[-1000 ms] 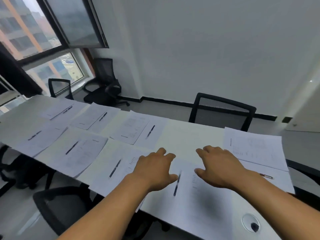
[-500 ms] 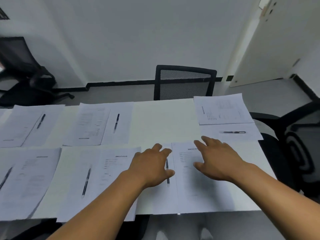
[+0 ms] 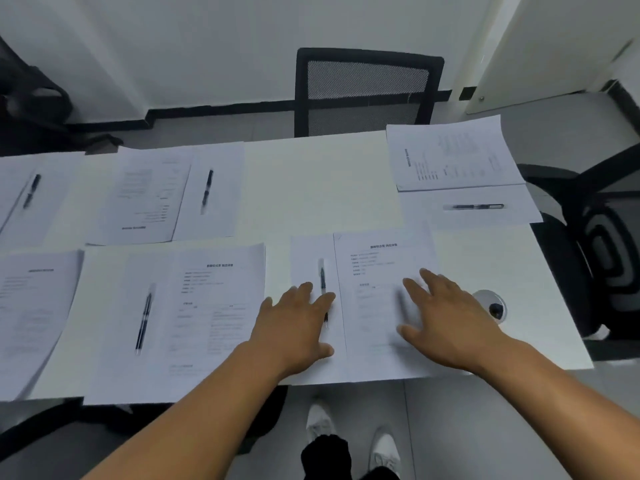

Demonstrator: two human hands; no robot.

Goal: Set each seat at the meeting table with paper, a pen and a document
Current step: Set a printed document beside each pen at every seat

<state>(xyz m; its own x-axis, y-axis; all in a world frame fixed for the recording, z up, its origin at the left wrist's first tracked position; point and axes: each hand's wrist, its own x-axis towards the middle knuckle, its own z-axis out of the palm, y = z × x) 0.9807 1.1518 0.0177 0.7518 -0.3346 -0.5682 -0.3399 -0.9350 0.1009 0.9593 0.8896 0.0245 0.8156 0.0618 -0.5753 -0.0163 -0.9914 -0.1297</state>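
Note:
In front of me on the white table (image 3: pixel 322 181) lies a printed document (image 3: pixel 384 268) beside a blank sheet (image 3: pixel 306 258) with a black pen (image 3: pixel 322 278) on it. My left hand (image 3: pixel 298 323) rests flat on the blank sheet, fingers spread, partly over the pen's lower end. My right hand (image 3: pixel 446 317) lies flat on the document, fingers apart. Neither hand grips anything. Other seats have the same sets: one at the near left with a pen (image 3: pixel 143 320), one across with a pen (image 3: pixel 207 190), one at the right end with a pen (image 3: pixel 476 206).
A black mesh chair (image 3: pixel 367 88) stands across the table, another black chair (image 3: pixel 602 244) at the right end. A round cable grommet (image 3: pixel 493 304) sits in the table near my right hand. My white shoes (image 3: pixel 320 420) show below the table edge.
The view has swung right and tilted down toward the near seat. Both hands stay flat on this seat's papers, and the right hand has slid slightly back over the document.

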